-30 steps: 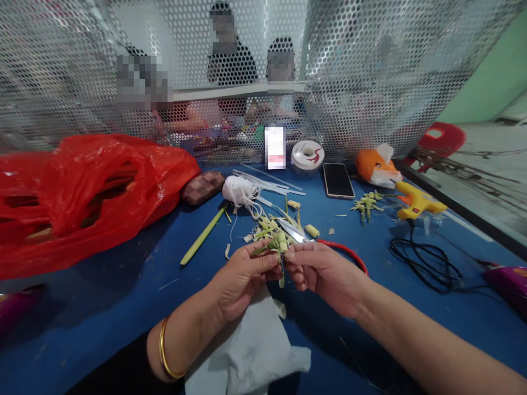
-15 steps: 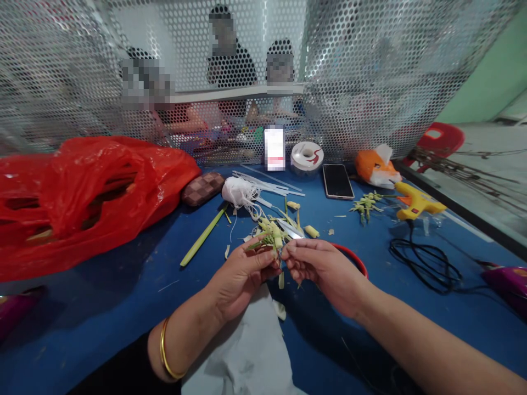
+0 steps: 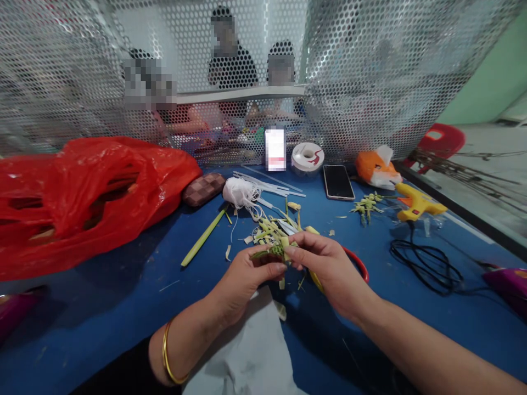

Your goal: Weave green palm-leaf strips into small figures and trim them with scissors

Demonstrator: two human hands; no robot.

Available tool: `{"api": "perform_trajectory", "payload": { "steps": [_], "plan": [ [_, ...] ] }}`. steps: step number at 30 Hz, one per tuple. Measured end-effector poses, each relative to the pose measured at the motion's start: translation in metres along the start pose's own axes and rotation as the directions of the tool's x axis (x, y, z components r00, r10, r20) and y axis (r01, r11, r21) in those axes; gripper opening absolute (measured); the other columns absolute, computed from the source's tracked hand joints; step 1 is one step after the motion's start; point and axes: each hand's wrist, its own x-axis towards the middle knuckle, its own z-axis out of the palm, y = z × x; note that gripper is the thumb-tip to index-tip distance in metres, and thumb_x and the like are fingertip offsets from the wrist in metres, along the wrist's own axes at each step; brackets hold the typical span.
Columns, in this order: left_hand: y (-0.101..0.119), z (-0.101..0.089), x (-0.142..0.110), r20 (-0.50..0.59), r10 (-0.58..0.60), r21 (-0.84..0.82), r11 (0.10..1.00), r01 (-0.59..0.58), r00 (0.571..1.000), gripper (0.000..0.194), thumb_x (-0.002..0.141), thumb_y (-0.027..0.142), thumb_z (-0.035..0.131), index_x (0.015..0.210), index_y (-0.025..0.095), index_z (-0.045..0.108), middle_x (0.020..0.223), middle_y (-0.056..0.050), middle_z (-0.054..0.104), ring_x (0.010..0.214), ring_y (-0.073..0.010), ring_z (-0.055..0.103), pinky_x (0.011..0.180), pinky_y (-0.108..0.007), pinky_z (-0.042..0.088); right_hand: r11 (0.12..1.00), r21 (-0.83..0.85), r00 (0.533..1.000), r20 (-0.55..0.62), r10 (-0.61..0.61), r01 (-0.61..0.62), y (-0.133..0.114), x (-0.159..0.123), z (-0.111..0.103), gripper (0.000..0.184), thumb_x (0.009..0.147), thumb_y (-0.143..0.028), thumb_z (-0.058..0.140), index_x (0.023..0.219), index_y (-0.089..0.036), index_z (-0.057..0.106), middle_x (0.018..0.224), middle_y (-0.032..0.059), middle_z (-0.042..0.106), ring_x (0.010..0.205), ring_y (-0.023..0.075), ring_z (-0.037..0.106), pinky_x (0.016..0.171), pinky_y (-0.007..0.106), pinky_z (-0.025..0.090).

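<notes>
"Green stem bundle [image 3: 275, 251], the one being worked: where was it?"

"Over the bench [image 3: 164, 307], between the person's two hands. The left hand [image 3: 239, 282] had its grip pinched on the leafy side; the right hand [image 3: 331, 269] had its grip closed on the pale stem section [image 3: 285, 244] beside that."

"And the step in hand?"

"Fine fingertip work, I judged, perhaps setting or adjusting a piece. The fingers hid exactly what."

"What did the next move call for?"

"Light, even pressure from both hands, I reckoned; stems that thin looked easy to crush."

"What lay around them?"

"Trimmings [image 3: 263, 233] just beyond the fingertips, and scissors [image 3: 359, 266] partly hidden by the right hand. Farther out, white string [image 3: 237, 192] and a green stalk [image 3: 203, 237] lay leftward; rightward, a green sprig [image 3: 366, 207] lay near a yellow glue gun [image 3: 420, 204]."
</notes>
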Motion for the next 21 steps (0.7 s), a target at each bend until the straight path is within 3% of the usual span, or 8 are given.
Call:
{"api": "perform_trajectory", "payload": {
  "steps": [3, 7, 9, 12, 15, 17, 21],
  "plan": [
    [0.002, 0.001, 0.000, -0.061, 0.001, -0.001, 1.000, -0.001, 0.998, 0.026, 0.066, 0.021, 0.079, 0.090, 0.018, 0.073, 0.086, -0.004, 0.070, 0.079, -0.0138, 0.058, 0.072, -0.025, 0.044, 0.999, -0.024, 0.999, -0.024, -0.048, 0.047, 0.000, 0.000, 0.001, 0.023, 0.071, -0.037, 0.075, 0.077, -0.017, 0.066, 0.064, -0.0027, 0.055, 0.059, 0.0101, 0.046, 0.059, 0.025, 0.039],
    [0.005, 0.002, 0.001, -0.255, 0.157, 0.032, 0.988, -0.154, 0.954, 0.027, 0.065, 0.023, 0.080, 0.090, 0.021, 0.070, 0.094, -0.002, 0.069, 0.088, -0.0141, 0.059, 0.079, -0.024, 0.044, 0.971, -0.198, 0.987, -0.052, -0.150, 0.137, 0.004, -0.002, 0.001, 0.018, 0.077, -0.034, 0.068, 0.082, -0.018, 0.063, 0.066, -0.0029, 0.053, 0.059, 0.0110, 0.045, 0.055, 0.025, 0.037],
    [0.005, 0.002, 0.002, -0.290, 0.203, 0.071, 0.979, -0.191, 0.935, 0.020, 0.065, 0.026, 0.080, 0.081, 0.019, 0.070, 0.086, -0.001, 0.068, 0.082, -0.0128, 0.058, 0.078, -0.024, 0.044, 0.910, -0.347, 0.965, -0.050, -0.258, 0.225, 0.006, -0.003, 0.001, 0.014, 0.080, -0.032, 0.065, 0.082, -0.018, 0.062, 0.068, -0.0022, 0.053, 0.060, 0.0119, 0.046, 0.054, 0.025, 0.037],
    [0.003, 0.002, 0.002, -0.285, 0.185, 0.049, 0.983, -0.179, 0.940, 0.015, 0.067, 0.027, 0.078, 0.074, 0.018, 0.068, 0.075, 0.000, 0.066, 0.074, -0.0110, 0.056, 0.074, -0.023, 0.043, 0.743, -0.553, 0.898, 0.021, -0.440, 0.377, 0.008, -0.006, 0.002, 0.006, 0.083, -0.025, 0.061, 0.080, -0.020, 0.061, 0.069, -0.0011, 0.054, 0.061, 0.0127, 0.047, 0.057, 0.026, 0.040],
    [0.002, 0.002, 0.001, -0.270, 0.154, 0.012, 0.988, -0.157, 0.951, 0.013, 0.069, 0.026, 0.076, 0.072, 0.017, 0.068, 0.072, 0.001, 0.064, 0.070, -0.0107, 0.054, 0.070, -0.023, 0.043, 0.662, -0.616, 0.872, 0.087, -0.481, 0.427, 0.008, -0.009, 0.003, 0.004, 0.082, -0.020, 0.062, 0.079, -0.021, 0.061, 0.071, -0.0002, 0.056, 0.061, 0.0133, 0.048, 0.061, 0.027, 0.041],
    [0.002, 0.003, 0.000, -0.254, 0.150, 0.014, 0.988, -0.151, 0.955, 0.012, 0.070, 0.026, 0.075, 0.071, 0.017, 0.069, 0.071, 0.000, 0.064, 0.069, -0.0115, 0.054, 0.070, -0.024, 0.043, 0.690, -0.595, 0.885, 0.083, -0.458, 0.412, 0.007, -0.010, 0.003, 0.007, 0.080, -0.022, 0.066, 0.076, -0.022, 0.060, 0.072, 0.0003, 0.057, 0.062, 0.0138, 0.049, 0.060, 0.028, 0.041],
    [0.005, 0.004, -0.001, -0.242, 0.189, 0.100, 0.980, -0.169, 0.952, 0.009, 0.072, 0.026, 0.073, 0.071, 0.017, 0.072, 0.074, -0.002, 0.066, 0.071, -0.0136, 0.055, 0.073, -0.027, 0.044, 0.849, -0.432, 0.943, 0.011, -0.334, 0.305, 0.005, -0.008, 0.003, 0.011, 0.084, -0.032, 0.062, 0.080, -0.021, 0.063, 0.073, 0.0007, 0.060, 0.063, 0.0146, 0.052, 0.059, 0.028, 0.041]
  ]
}}
